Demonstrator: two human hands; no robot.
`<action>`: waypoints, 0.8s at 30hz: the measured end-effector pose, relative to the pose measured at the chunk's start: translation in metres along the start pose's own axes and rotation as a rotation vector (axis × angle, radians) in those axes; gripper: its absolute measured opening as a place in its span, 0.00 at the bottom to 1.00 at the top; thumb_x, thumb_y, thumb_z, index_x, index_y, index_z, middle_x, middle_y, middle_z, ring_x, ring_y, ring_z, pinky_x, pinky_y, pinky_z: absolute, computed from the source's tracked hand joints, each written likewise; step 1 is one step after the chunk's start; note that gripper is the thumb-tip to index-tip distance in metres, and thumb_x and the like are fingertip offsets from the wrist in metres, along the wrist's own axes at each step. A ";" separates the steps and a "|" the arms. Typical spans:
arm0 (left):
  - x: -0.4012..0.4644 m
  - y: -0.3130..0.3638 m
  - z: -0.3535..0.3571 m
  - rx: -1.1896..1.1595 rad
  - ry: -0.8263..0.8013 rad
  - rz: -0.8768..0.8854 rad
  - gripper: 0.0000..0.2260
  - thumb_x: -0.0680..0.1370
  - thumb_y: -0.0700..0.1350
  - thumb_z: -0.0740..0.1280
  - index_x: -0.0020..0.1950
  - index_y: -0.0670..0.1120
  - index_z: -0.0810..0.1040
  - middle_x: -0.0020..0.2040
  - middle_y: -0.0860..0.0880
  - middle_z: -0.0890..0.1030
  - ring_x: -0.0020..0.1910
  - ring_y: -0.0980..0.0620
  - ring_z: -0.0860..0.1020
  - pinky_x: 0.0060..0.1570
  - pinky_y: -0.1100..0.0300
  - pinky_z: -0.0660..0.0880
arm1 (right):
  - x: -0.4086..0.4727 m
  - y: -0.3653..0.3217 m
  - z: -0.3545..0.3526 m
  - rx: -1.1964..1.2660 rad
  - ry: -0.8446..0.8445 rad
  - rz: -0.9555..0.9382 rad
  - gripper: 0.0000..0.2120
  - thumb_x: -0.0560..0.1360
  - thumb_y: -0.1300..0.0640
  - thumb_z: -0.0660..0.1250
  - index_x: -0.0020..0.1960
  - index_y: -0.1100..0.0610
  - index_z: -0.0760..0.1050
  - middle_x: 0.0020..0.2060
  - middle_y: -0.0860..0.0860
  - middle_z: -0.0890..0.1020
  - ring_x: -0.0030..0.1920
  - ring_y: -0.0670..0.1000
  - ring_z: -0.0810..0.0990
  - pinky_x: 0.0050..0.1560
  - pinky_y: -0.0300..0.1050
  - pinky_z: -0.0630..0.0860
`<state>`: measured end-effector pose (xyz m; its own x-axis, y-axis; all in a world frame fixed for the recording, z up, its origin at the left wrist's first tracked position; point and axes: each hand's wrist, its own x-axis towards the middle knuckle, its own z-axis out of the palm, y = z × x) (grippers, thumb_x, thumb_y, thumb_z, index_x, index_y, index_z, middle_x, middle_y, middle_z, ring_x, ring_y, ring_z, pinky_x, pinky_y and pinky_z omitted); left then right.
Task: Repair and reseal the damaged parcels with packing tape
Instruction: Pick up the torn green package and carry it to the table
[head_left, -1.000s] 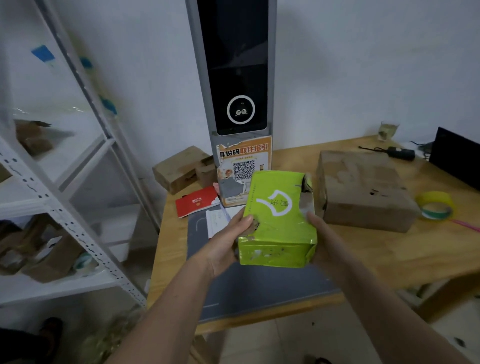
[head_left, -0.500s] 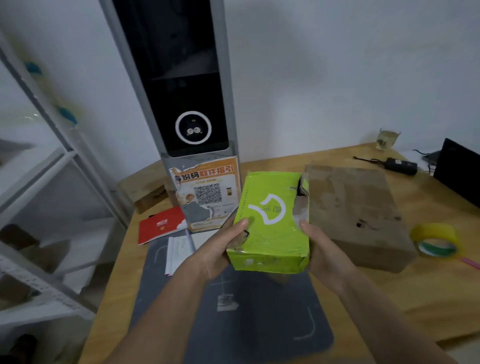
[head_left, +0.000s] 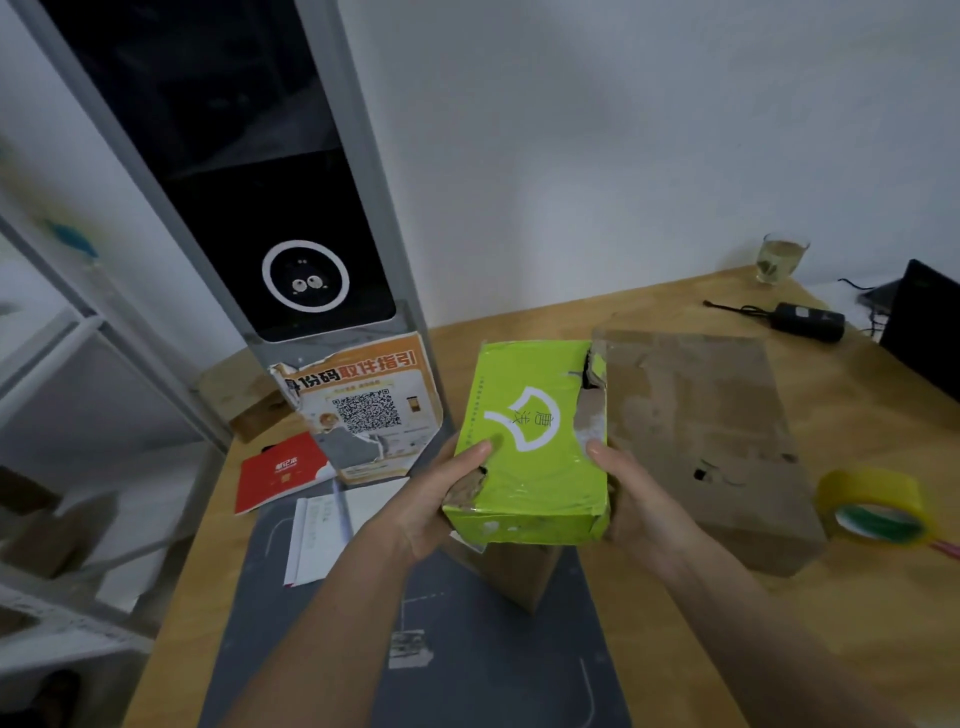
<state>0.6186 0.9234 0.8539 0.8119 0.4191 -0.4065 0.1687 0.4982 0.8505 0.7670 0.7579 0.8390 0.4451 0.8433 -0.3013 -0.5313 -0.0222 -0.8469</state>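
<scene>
I hold a bright green parcel (head_left: 524, 441) with a white logo above the dark mat (head_left: 467, 649). Its wrapping is torn at the near left corner and along the far right edge. My left hand (head_left: 431, 499) grips its left side, thumb on top. My right hand (head_left: 634, 499) grips its right side, thumb on the top edge. A larger brown cardboard parcel (head_left: 706, 431), scuffed and holed, lies on the wooden table (head_left: 857, 597) just to the right. A roll of yellow packing tape (head_left: 875, 506) sits beyond that box.
A tall grey kiosk (head_left: 291, 234) with a torn QR poster stands at the table's back left. A red card (head_left: 283, 470) and white papers (head_left: 332, 530) lie beside it. A glass (head_left: 779, 257), a black adapter (head_left: 805, 322) and a dark screen (head_left: 924, 332) sit at the far right. Metal shelving (head_left: 78, 389) stands left.
The view has moved closer and over the table. The green parcel, held in both hands, now hangs over the mat next to the brown parcel.
</scene>
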 end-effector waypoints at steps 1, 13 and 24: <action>0.002 0.002 0.001 -0.006 -0.002 -0.001 0.27 0.72 0.49 0.74 0.70 0.49 0.72 0.62 0.45 0.81 0.59 0.43 0.80 0.57 0.46 0.78 | 0.001 -0.002 -0.002 0.002 0.007 0.003 0.35 0.65 0.40 0.72 0.69 0.48 0.70 0.60 0.50 0.81 0.60 0.53 0.80 0.57 0.60 0.77; 0.025 -0.002 0.040 0.263 0.190 0.215 0.54 0.53 0.71 0.77 0.75 0.59 0.64 0.69 0.56 0.74 0.64 0.48 0.77 0.56 0.53 0.77 | -0.016 -0.038 -0.009 -0.361 0.419 -0.263 0.52 0.53 0.37 0.80 0.72 0.40 0.62 0.67 0.45 0.73 0.65 0.48 0.74 0.63 0.55 0.74; 0.020 -0.008 0.113 0.115 -0.017 0.305 0.40 0.64 0.64 0.74 0.74 0.63 0.64 0.68 0.57 0.76 0.65 0.53 0.76 0.63 0.48 0.74 | -0.022 -0.060 -0.007 -1.228 0.600 -0.622 0.47 0.63 0.34 0.66 0.76 0.47 0.53 0.70 0.53 0.62 0.70 0.55 0.59 0.66 0.58 0.63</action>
<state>0.6965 0.8418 0.8768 0.8440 0.5222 -0.1225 -0.0221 0.2621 0.9648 0.7937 0.7367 0.8931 0.7491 0.5542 0.3629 0.6319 -0.4335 -0.6425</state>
